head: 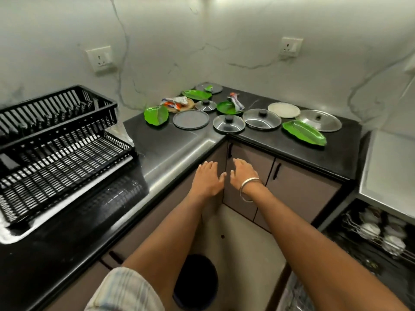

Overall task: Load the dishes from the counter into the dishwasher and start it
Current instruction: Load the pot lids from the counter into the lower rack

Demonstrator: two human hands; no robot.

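Here, you held your left hand (206, 179) and right hand (243, 175) flat, fingers extended and empty, side by side below the counter (292, 151) bearing the dishes (229, 124).

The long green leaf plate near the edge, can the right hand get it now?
Probably yes. The right hand is open and holds nothing, and the long green leaf plate lies flat by the counter's front edge with nothing on it or in the way.
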